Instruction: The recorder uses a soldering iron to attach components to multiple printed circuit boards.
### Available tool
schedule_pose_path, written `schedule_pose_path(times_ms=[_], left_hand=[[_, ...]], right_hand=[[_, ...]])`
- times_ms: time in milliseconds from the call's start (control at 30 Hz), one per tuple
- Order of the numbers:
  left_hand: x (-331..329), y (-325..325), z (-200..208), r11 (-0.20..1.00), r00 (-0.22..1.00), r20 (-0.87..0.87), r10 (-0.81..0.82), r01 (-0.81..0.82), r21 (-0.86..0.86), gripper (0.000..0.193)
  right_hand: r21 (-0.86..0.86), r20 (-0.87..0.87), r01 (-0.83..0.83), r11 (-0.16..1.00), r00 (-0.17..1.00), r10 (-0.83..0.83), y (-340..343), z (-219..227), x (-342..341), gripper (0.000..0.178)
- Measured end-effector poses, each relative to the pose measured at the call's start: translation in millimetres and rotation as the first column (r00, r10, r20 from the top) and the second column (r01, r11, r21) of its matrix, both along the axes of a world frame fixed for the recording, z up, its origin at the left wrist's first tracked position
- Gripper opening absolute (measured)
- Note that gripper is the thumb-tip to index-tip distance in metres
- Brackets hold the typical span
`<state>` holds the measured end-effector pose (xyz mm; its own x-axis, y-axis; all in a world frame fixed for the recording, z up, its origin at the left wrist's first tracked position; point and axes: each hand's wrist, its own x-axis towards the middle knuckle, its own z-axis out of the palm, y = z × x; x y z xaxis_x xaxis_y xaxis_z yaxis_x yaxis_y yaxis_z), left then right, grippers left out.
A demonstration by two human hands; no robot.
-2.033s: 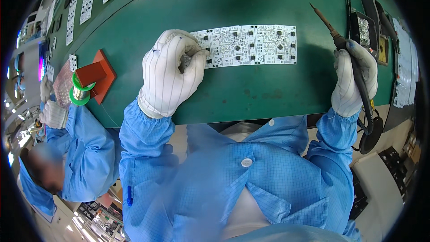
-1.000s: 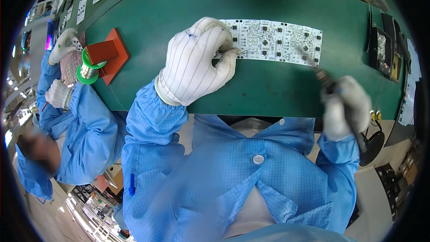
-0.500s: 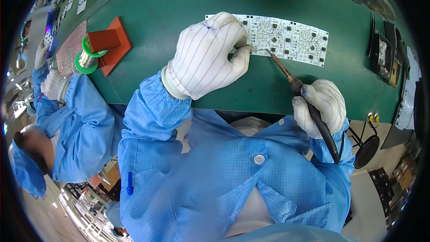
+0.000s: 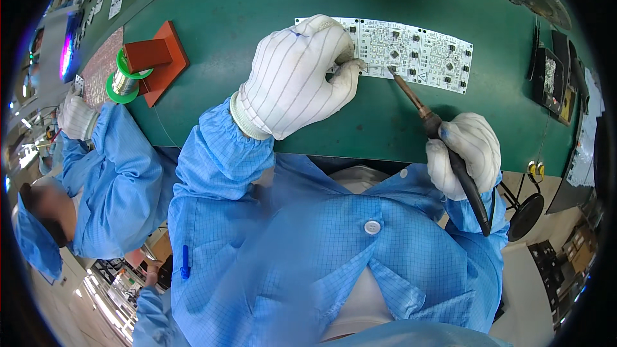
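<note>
My left hand [image 4: 299,77], in a white striped glove, covers the left end of a white circuit board strip [image 4: 443,58] lying on the green bench. Its thumb and forefinger are pinched together at the board's near edge, on what looks like thin solder wire; most of it is hidden by the glove. My right hand [image 4: 466,154], gloved too, is closed round the black handle of a soldering iron [image 4: 411,96]. The iron's tip points at the near edge of the board's middle section, a little right of my left fingertips. Small black parts sit on the board.
Left of my hand stands a green solder spool [image 4: 125,80] on a reddish-brown holder [image 4: 170,64]. A fine wire runs from it towards the bench's near edge. A black holder [image 4: 551,80] is at the right. A co-worker's gloved hand [image 4: 77,119] is at far left.
The soldering iron's tip has moved slightly right, away from my left fingertips, and my right hand has shifted a little right with it. My left hand stays almost in place.
</note>
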<state>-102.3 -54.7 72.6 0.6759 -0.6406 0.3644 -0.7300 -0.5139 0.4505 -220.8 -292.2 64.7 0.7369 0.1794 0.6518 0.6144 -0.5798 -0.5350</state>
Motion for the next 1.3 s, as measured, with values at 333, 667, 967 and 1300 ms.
schedule_pose_path(times_ms=[333,667,967,1300], left_hand=[[1,1,-5,0.999,0.999,0.029,0.029,-0.028,-0.038,0.012],[2,-1,-3,0.999,0.999,0.008,0.032,-0.032,-0.015,0.013],[1,-1,-1,0.997,0.997,-0.051,0.056,-0.058,-0.052,0.012],[15,12,-3,0.906,0.921,-0.077,0.382,-0.389,-0.169,0.006]], right_hand=[[-0.155,-0.01,-0.049,0.987,0.999,0.048,0,2,3,0.033],[-0.202,-0.021,-0.065,0.977,0.998,0.062,-4,2,2,0.025],[-0.145,0.012,-0.094,0.985,0.995,0.096,-7,-2,5,0.025],[0.327,-0.069,0.468,0.821,0.878,-0.474,-60,-21,-26,0.025]])
